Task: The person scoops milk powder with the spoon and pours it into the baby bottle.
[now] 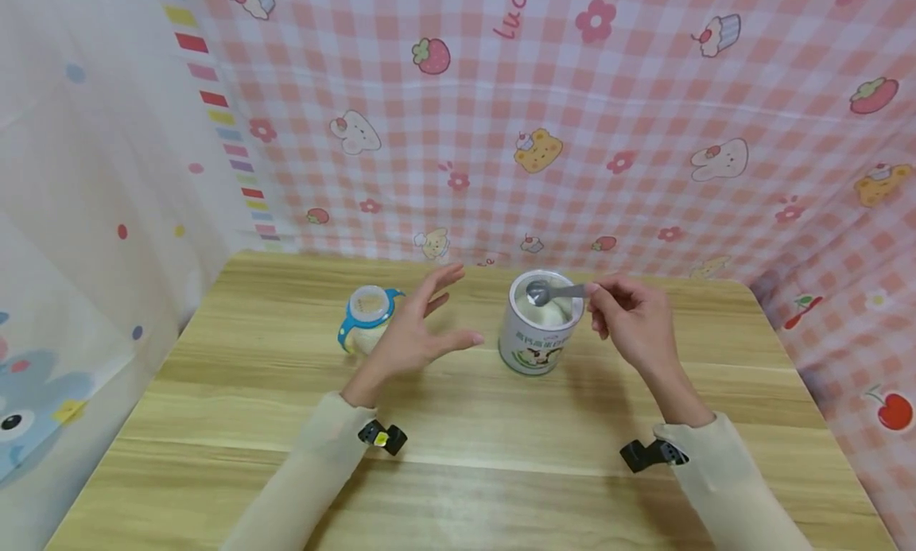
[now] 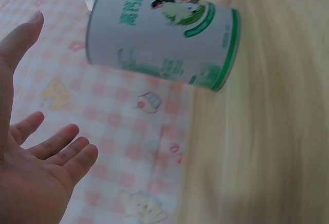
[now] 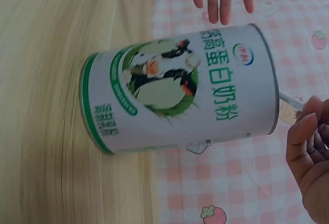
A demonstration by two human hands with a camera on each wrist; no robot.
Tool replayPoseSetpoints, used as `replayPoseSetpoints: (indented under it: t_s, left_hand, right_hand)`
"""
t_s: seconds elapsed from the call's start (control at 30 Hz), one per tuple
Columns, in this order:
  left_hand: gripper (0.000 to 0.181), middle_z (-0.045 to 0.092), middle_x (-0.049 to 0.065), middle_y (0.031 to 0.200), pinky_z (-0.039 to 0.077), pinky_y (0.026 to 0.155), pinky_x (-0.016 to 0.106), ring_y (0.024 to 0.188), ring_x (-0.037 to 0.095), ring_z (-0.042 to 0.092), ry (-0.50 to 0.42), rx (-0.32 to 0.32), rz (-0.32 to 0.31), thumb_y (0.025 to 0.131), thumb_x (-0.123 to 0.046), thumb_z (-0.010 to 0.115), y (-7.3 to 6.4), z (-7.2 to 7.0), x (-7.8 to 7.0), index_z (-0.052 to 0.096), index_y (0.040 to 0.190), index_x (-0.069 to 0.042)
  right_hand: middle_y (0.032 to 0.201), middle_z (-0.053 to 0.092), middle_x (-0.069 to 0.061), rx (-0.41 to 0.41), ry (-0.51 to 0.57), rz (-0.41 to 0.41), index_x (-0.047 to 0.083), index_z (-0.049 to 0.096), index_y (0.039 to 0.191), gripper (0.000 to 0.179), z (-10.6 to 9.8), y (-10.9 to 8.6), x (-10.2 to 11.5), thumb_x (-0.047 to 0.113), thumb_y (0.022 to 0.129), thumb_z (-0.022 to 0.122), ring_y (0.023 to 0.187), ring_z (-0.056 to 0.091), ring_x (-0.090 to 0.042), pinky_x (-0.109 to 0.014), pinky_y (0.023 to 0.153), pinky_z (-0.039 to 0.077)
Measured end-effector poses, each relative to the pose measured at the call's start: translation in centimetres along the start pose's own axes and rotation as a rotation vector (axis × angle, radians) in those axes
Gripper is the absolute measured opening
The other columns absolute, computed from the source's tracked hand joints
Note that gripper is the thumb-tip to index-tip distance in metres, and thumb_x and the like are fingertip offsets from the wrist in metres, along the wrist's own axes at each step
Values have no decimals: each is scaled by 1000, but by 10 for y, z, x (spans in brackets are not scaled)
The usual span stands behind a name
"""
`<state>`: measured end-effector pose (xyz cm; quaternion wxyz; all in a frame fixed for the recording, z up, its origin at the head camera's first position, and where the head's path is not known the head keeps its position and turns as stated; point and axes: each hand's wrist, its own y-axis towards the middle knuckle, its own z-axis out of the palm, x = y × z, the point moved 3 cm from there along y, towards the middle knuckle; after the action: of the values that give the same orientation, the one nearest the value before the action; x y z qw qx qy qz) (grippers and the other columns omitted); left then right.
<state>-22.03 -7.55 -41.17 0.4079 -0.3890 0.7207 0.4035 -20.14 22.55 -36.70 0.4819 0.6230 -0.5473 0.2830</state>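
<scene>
My right hand (image 1: 633,316) pinches the handle of a small grey metal spoon (image 1: 565,292) between thumb and fingers. The spoon's bowl is over the mouth of an open milk powder can (image 1: 535,348), a white can with a green base band and a cow picture, standing upright. Pale powder shows inside the can. My left hand (image 1: 415,328) hovers left of the can, its fingers spread and holding nothing. Behind that hand, partly covered by it, stands a baby bottle (image 1: 368,320) with blue handles, a blue collar and a translucent top.
The wooden table (image 1: 472,471) carries the can and bottle near its back edge. A pink checked cloth (image 1: 487,137) hangs behind and to the right, and a white patterned cloth (image 1: 107,177) on the left. Each wrist wears a small black camera (image 1: 651,455).
</scene>
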Motion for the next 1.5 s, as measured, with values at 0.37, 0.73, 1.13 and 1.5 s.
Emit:
replayPoseSetpoints:
  t_s: [0.37,0.73,1.13,1.5]
  left_hand:
    - [100,43,-1,160,41,122,40,150,18,40,-28,62,-52,79,-27,91,14,37,17,32,160,-23]
    - [101,48,2,156,44,120,44,145,20,45,-4,127,-24,81,-32,89,33,70,24,28,161,-33]
    - [96,50,4,154,45,119,39,143,20,47,-37,116,3,83,-28,88,35,81,31,30,160,-26]
    - [95,52,2,153,46,118,35,141,16,49,-35,111,-12,83,-30,88,35,82,32,32,159,-29]
  right_hand:
    - [62,66,-8,-29,-232,-211,4,77,90,15,5,4,-5,13,99,68,48,55,-5,-18,40,42]
    - [63,63,-2,-25,-395,-485,3,76,86,9,9,7,-3,2,92,71,51,45,-7,-14,47,34]
    - [71,65,-6,130,-537,-588,0,73,86,7,19,11,6,0,89,66,56,48,-9,-22,48,42]
    - [67,65,-2,279,-520,-493,4,75,82,10,27,12,10,0,89,69,56,49,-7,-21,50,42]
